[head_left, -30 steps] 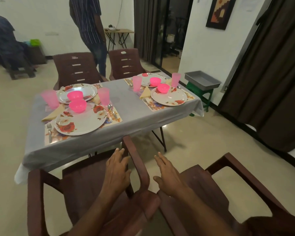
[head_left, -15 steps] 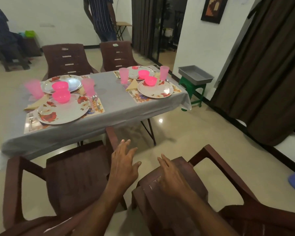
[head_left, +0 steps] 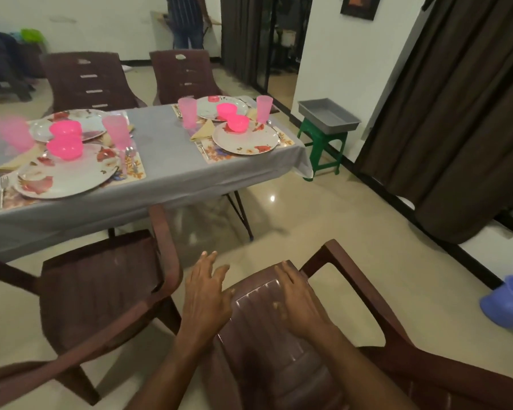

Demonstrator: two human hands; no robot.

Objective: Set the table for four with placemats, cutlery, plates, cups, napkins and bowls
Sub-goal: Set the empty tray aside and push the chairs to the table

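Right hand [head_left: 301, 303] now flat on near chair [head_left: 267, 344] seat, left hand [head_left: 205, 297] spread at its edge, holding nothing, table [head_left: 166, 161] set

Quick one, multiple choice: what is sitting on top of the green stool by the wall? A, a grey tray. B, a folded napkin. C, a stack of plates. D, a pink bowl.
A: the grey tray rests on top of the green stool beside the table's far right corner, and nothing pink or folded shows on it.
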